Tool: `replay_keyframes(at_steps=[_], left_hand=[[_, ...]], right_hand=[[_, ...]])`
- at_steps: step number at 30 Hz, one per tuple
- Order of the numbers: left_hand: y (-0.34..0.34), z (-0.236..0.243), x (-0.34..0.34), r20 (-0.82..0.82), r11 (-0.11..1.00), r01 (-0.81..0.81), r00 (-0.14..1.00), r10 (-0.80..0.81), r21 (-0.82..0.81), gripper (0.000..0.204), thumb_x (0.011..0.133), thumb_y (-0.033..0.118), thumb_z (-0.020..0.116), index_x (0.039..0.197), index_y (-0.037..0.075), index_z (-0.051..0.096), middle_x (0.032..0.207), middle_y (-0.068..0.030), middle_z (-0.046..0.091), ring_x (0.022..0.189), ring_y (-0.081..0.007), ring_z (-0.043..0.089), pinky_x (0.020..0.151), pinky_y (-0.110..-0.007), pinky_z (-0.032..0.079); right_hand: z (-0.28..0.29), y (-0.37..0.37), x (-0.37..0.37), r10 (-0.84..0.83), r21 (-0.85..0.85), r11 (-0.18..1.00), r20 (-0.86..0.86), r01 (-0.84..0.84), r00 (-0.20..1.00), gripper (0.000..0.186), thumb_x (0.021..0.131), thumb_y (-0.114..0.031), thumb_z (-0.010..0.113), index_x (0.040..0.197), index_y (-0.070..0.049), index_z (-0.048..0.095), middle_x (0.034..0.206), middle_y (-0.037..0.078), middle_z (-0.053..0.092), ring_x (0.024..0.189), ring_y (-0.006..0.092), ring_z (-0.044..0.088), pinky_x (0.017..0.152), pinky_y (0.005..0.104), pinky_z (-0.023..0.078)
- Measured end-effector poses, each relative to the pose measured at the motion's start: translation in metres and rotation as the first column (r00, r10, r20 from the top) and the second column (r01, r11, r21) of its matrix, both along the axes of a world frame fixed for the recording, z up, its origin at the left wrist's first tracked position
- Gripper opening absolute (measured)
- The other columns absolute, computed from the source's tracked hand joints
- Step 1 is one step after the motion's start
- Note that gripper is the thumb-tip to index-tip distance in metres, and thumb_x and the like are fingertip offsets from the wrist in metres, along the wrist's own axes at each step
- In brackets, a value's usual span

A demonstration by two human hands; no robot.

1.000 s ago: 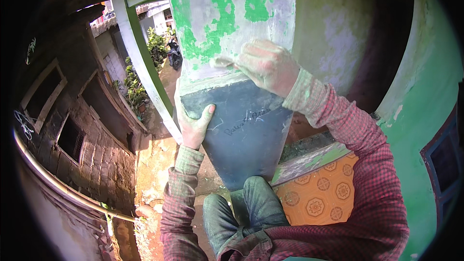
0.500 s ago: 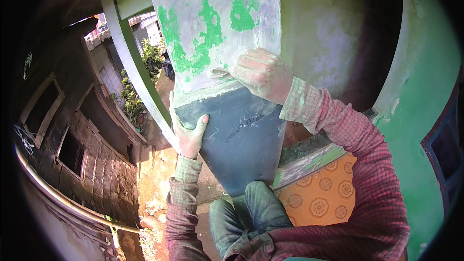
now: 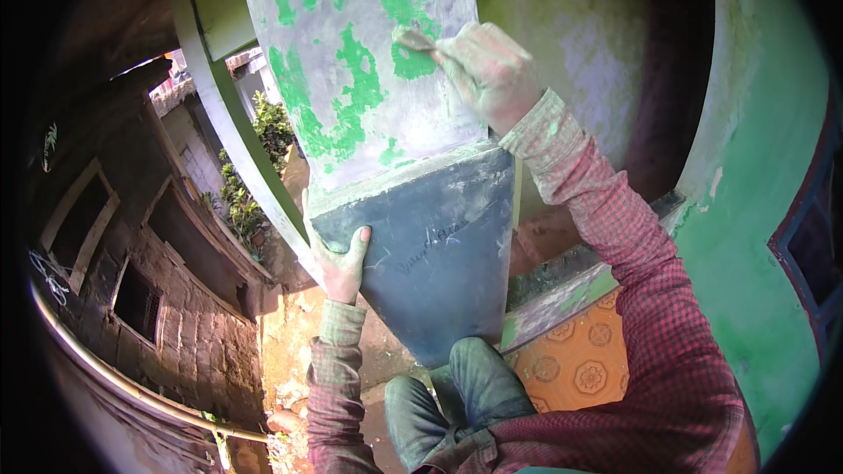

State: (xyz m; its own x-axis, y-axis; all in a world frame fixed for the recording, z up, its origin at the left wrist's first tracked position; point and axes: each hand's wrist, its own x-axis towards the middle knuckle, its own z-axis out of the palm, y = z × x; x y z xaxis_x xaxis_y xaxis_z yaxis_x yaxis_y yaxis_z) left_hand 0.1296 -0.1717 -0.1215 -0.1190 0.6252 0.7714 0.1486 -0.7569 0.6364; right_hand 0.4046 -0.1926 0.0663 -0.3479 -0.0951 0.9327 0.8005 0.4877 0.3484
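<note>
Two hands of ours are at the pillar (image 3: 325, 0). In our right hand (image 3: 493, 70) we grasp a small tool (image 3: 414, 39), with the fingers clenched around its near end; it is blurred, so its exact kind we cannot tell. Its free end sticks out leftward from these fingers, before a green paint patch (image 3: 411, 63). Our left hand (image 3: 341, 270) is unclenched: we lay the thumb on the pillar's dark lower part (image 3: 439, 298), the other fingers along its left edge.
</note>
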Motion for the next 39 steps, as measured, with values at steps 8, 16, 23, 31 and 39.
replay_keyframes(at_steps=[8,16,23,31,39], left_hand=[[0.002,-0.001,0.004,0.073,0.988,0.143,0.988,-0.138,-0.055,0.097,0.081,0.011,0.085,0.158,-0.001,0.026,0.146,-0.0161,0.047,0.131,-0.0237,0.049,0.113,-0.036,0.039],[0.007,-0.005,0.000,0.020,0.996,0.079,0.997,-0.078,-0.033,0.090,0.083,0.015,0.084,0.154,-0.003,0.031,0.141,-0.0168,0.051,0.126,-0.0240,0.052,0.109,-0.036,0.041],[0.012,-0.012,-0.007,0.019,0.999,0.032,0.999,-0.032,0.000,0.077,0.089,0.027,0.082,0.146,-0.002,0.040,0.134,-0.0123,0.055,0.120,-0.0212,0.055,0.104,-0.035,0.044],[0.009,-0.012,-0.006,0.082,0.993,0.115,0.990,-0.113,-0.025,0.082,0.086,0.017,0.084,0.150,-0.003,0.036,0.142,-0.0137,0.051,0.127,-0.0221,0.051,0.110,-0.035,0.040],[0.011,-0.012,-0.011,0.062,0.995,0.089,0.994,-0.086,-0.052,0.071,0.089,0.019,0.082,0.144,-0.003,0.042,0.132,-0.0125,0.057,0.118,-0.0209,0.056,0.104,-0.035,0.044]], right_hand=[[0.019,0.002,0.002,0.063,0.056,0.997,-0.158,-0.055,0.985,0.008,0.088,-0.012,0.068,0.082,-0.007,0.065,0.080,0.008,0.060,0.074,0.0258,0.063,0.065,0.0400,0.052],[0.017,0.003,0.014,0.072,-0.077,0.993,-0.197,-0.089,0.978,0.007,0.087,-0.015,0.072,0.086,-0.009,0.069,0.083,0.006,0.064,0.082,0.0248,0.066,0.068,0.0396,0.055],[-0.014,0.004,0.027,0.065,-0.141,0.988,0.037,-0.060,0.997,0.013,0.087,-0.021,0.073,0.090,-0.009,0.070,0.083,0.004,0.062,0.083,0.0239,0.065,0.077,0.0373,0.055],[-0.053,-0.012,0.092,-0.021,-0.400,0.908,0.263,0.129,0.964,0.009,0.090,-0.019,0.070,0.090,-0.009,0.068,0.083,0.003,0.059,0.085,0.0226,0.062,0.078,0.0369,0.054],[-0.037,-0.018,0.089,-0.055,-0.286,0.935,0.468,0.210,0.882,0.005,0.087,-0.015,0.069,0.089,-0.010,0.068,0.085,0.001,0.059,0.088,0.0212,0.064,0.082,0.0353,0.055]])
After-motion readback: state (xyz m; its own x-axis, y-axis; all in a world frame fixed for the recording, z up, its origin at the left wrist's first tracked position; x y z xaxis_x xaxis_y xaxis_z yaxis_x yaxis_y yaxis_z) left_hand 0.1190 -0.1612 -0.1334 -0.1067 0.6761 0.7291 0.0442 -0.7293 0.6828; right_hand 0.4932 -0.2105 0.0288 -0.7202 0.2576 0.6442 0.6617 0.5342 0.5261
